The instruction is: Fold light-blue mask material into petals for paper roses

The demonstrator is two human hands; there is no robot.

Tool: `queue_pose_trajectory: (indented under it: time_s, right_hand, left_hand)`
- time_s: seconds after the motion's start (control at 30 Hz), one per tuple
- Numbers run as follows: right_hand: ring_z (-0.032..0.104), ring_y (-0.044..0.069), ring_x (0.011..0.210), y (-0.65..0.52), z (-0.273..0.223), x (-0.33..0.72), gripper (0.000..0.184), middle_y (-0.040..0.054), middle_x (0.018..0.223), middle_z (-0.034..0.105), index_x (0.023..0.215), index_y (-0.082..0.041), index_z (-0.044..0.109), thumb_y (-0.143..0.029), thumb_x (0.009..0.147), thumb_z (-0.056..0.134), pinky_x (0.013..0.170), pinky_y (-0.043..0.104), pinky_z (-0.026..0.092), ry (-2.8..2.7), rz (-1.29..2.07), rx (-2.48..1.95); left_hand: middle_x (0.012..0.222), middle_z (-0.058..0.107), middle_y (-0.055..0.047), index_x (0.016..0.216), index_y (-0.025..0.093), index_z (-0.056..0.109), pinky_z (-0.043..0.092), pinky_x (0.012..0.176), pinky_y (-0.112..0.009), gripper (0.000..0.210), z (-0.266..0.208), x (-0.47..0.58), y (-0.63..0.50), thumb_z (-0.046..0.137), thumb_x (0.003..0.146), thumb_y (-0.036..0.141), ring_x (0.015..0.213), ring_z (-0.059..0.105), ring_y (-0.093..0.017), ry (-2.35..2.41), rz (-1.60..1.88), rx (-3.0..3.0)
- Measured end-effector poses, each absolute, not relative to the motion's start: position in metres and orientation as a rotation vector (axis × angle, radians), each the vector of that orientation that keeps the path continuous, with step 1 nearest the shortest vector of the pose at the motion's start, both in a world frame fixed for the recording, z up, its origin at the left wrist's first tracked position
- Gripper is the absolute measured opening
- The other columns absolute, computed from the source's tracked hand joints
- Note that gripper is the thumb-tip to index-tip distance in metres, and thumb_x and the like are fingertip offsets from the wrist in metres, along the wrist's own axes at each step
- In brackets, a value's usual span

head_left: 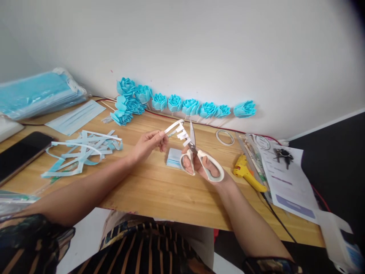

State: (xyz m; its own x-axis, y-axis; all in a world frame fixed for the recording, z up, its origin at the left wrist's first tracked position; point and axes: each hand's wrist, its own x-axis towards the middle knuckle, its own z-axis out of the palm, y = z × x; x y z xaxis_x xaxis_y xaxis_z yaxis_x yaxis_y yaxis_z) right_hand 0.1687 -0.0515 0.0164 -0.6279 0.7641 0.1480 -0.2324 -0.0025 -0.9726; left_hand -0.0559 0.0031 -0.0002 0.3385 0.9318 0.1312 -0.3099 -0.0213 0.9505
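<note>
My left hand (154,142) pinches one end of a narrow white strip (174,125), which bends over toward the right. Cut tabs like a fringe hang along the strip's far part. In my right hand (199,165) are white-handled scissors (211,167), fingers through the loops and blades pointing up, parted a little. The strip's fringed end lies right beside the blades; whether they touch I cannot tell. Below the hands, a small stack of blue and white pieces (173,157) rests on the wooden table (159,194).
Blue flowers (190,107) on sticks line the wall. To the left lie strip scraps (85,148), a face mask (75,117), a bag of masks (40,93) and a phone (25,154). At right are a tape roll (225,137), yellow glue gun (248,173), papers (288,180) and keys (283,156).
</note>
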Motion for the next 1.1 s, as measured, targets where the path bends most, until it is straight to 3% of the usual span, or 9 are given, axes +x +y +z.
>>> queue_pose_trajectory:
  time_s: [0.5, 1.1]
  right_hand:
    - [0.046, 0.008, 0.056, -0.0523, 0.0163, 0.1694, 0.054, 0.0013, 0.079, 0.054, 0.114, -0.015, 0.059, -0.061, 0.087, 0.059, 0.046, 0.021, 0.033, -1.597, 1.874, -0.717]
    - [0.045, 0.008, 0.060, -0.0530, 0.0192, 0.1702, 0.057, 0.0018, 0.081, 0.055, 0.116, -0.014, 0.060, -0.061, 0.083, 0.065, 0.050, 0.020, 0.035, -1.601, 1.911, -0.698]
  left_hand:
    - [0.068, 0.063, -0.005, 0.077, 0.010, 0.064, 0.047, 0.060, -0.027, 0.048, 0.0000, -0.0561, 0.0057, 0.068, 0.080, 0.058, 0.060, 0.058, -0.014, 0.591, 1.125, 1.096]
    - [0.065, 0.064, -0.005, 0.072, 0.011, 0.064, 0.046, 0.057, -0.028, 0.052, -0.0036, -0.0560, 0.0073, 0.068, 0.079, 0.062, 0.058, 0.060, -0.015, 0.554, 1.122, 1.104]
